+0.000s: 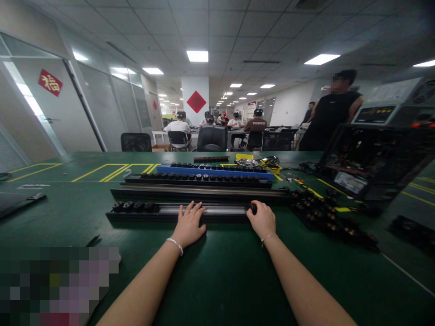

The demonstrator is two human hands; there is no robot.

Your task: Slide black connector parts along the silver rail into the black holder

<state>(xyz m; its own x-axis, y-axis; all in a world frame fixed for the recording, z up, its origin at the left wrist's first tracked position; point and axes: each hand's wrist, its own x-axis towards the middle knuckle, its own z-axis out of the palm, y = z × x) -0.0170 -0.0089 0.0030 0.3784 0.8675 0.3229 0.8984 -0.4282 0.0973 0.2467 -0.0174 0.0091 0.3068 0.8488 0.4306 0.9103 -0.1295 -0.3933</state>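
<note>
A long black rail with a grey channel lies across the green table in front of me, with several black knob-like parts seated at its left end. My left hand rests flat on the rail near its middle, fingers spread. My right hand is curled around a small black part at the rail's right end. Both wrists wear thin bracelets.
Behind lie more black rails, one full of black parts, and a blue rail. Loose black parts are heaped to the right, beside a dark open machine case. A yellow tray with a metal bowl stands farther back. People sit and stand beyond.
</note>
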